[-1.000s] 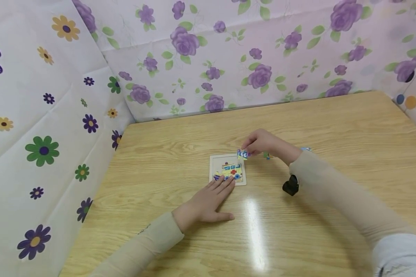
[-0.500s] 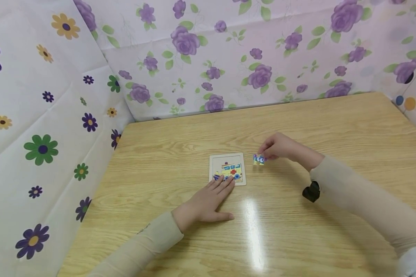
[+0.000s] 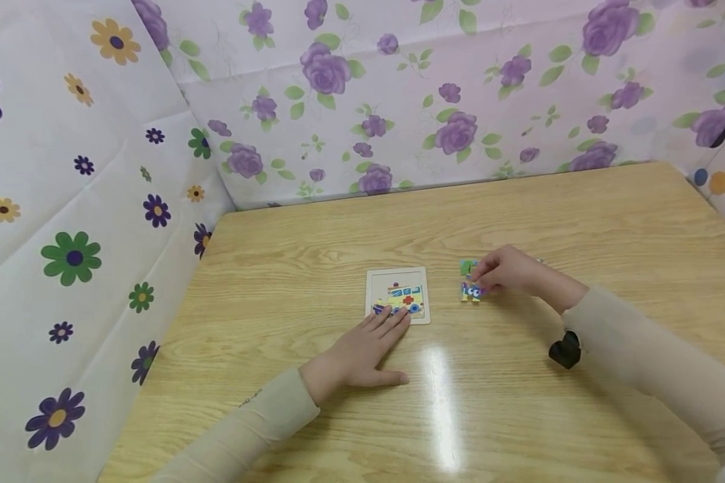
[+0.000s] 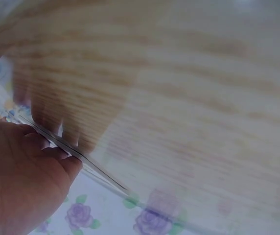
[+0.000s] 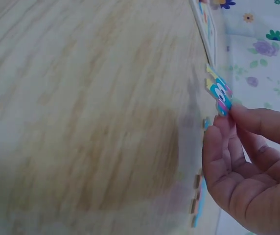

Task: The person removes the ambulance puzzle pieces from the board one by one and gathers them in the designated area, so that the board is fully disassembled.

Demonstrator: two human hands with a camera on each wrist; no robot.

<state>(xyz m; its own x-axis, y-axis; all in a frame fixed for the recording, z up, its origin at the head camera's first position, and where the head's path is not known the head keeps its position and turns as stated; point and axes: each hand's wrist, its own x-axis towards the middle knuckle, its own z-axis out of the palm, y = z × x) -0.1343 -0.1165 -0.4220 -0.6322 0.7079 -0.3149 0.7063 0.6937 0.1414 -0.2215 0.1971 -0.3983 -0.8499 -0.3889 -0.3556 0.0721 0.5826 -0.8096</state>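
Observation:
A square puzzle tray [image 3: 376,275] with a pale rim lies on the table, and several joined pieces in it form a yellow ambulance picture [image 3: 406,300]. My left hand [image 3: 356,352] rests flat with its fingertips on the tray's near edge and the lower pieces. To the right of the tray, my right hand [image 3: 507,272] pinches a puzzle piece [image 5: 219,92] with cartoon eyes between thumb and fingers. In the right wrist view that piece is tilted and held above the table. A green puzzle piece [image 3: 468,267] lies just behind it, partly covered by the right hand.
Another puzzle piece [image 5: 197,198] lies on the table below the right hand in the right wrist view. The wooden table [image 3: 302,248] meets flowered cloth [image 3: 338,134] at the back and left. A black device [image 3: 565,349] sits on the right wrist.
My right hand has moved right, away from the tray, carrying the eyed puzzle piece close to the green one. The left hand has stayed in place on the tray.

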